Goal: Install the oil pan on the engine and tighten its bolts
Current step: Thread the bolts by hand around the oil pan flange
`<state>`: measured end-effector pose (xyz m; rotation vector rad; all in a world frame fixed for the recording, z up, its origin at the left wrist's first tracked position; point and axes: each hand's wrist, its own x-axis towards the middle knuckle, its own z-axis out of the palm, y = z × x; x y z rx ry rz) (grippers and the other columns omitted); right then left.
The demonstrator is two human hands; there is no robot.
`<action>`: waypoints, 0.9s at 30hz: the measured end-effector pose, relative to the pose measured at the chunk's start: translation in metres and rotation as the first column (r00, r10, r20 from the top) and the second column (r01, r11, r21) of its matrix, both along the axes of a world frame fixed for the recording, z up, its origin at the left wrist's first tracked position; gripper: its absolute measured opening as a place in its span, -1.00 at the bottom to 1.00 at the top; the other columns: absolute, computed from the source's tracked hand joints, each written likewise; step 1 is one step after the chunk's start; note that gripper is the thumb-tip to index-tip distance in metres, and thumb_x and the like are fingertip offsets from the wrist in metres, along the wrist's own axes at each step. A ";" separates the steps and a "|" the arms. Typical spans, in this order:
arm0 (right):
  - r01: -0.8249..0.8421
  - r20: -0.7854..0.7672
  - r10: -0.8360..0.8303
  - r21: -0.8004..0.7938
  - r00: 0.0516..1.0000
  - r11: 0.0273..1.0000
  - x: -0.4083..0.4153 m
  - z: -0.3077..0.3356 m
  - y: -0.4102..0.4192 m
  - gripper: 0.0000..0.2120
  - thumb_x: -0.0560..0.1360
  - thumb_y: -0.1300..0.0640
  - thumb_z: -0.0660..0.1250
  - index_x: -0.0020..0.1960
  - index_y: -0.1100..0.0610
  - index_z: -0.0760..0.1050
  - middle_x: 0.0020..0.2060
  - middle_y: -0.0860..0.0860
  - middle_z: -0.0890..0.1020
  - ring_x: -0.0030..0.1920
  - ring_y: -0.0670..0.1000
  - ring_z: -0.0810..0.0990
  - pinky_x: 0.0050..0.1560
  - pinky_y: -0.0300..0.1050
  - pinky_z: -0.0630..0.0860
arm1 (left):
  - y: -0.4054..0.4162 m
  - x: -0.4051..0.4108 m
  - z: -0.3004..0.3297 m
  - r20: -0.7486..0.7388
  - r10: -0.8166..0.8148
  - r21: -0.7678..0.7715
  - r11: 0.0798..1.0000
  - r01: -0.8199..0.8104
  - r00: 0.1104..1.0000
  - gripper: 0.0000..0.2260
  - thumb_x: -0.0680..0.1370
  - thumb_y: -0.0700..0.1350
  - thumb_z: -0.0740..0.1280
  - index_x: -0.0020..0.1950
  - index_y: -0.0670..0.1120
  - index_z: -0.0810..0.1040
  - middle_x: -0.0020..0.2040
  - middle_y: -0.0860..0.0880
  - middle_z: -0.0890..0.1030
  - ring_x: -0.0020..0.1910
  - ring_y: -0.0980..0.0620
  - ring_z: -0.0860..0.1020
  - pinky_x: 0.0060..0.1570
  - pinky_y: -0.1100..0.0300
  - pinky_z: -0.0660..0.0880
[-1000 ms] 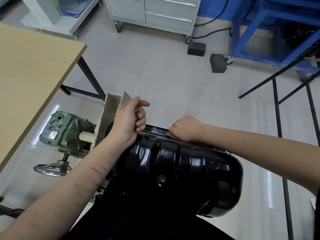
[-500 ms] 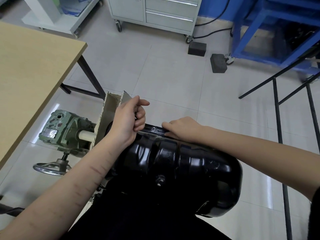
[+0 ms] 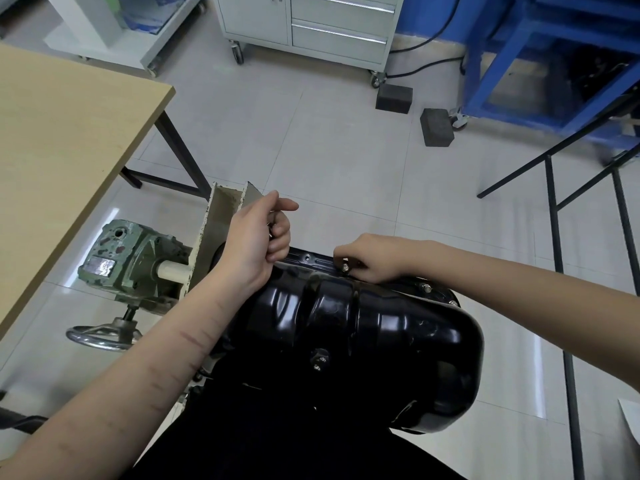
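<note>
Starting a bolt by hand on the far flange of the black oil pan, centre frame.

Right hand pinching that bolt; left hand curled round small metal pieces, probably spare bolts, though barely visible. Risk of cross-threading if started tilted, or of dropping it to the floor. Engine hidden beneath the pan; nearer flange out of sight.

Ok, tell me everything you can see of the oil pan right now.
The oil pan is glossy black, seemingly painted metal, with rounded ribs and a deeper bulge on the right. It sits on the engine, sump side toward the camera, drain plug showing. Its far flange has bolt holes; bolts sit further right. The right hand pinches a bolt at the flange. The left hand, curled, overlaps the pan's left end.
</note>
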<state>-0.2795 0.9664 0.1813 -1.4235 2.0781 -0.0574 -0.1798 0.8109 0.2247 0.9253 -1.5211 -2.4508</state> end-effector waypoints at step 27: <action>-0.108 -0.201 0.009 -0.487 0.980 0.867 0.017 0.068 -0.072 -0.72 0.54 0.12 0.24 0.24 0.04 0.51 0.14 0.02 0.55 0.19 0.07 0.43 0.12 -0.09 0.26 | -0.022 0.004 0.009 0.078 0.220 0.660 0.720 -0.216 0.972 -0.64 0.62 -0.02 0.08 -0.06 -0.29 0.47 -0.37 -0.18 0.60 -0.48 -0.06 0.59 -0.52 0.22 0.50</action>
